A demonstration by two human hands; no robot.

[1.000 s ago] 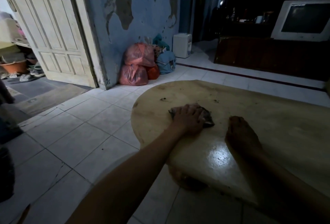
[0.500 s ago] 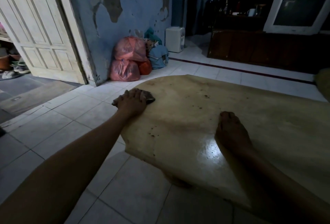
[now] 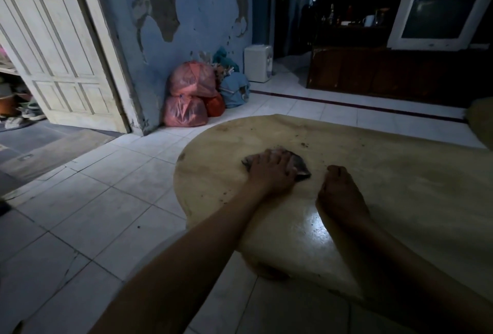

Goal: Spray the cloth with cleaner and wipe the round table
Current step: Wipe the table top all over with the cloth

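The left hand (image 3: 272, 171) presses the dark cloth (image 3: 300, 165) flat on the left part of the counter (image 3: 400, 187), grip wide. Just right, the right hand (image 3: 340, 195) rests open-fingered, holding nothing.

my cloth (image 3: 300, 167) is dark grey. my round table (image 3: 400, 187) is light yellow-brown with dark specks. at upper middle, the bags (image 3: 190, 93) are pink-red and the wall (image 3: 202, 13) is blue with brown patches.
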